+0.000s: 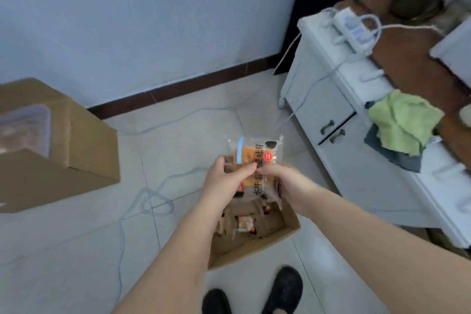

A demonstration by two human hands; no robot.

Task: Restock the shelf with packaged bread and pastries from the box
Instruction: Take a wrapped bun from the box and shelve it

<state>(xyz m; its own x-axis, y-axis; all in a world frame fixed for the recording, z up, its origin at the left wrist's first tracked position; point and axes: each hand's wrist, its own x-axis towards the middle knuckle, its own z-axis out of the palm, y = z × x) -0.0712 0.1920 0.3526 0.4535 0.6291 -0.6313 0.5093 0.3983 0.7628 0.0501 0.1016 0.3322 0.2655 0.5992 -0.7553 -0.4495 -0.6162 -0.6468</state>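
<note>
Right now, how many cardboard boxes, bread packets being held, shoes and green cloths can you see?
Cardboard boxes: 2, the open box under the hands and the big box by the wall
Held bread packets: 1, the bread packet in both hands
Shoes: 2, black
Green cloths: 1
Total: 6

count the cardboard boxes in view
2. One open box sits on the floor under the hands, with packets inside. A bigger box stands at the left near the wall. Others may lie outside the frame.
</note>
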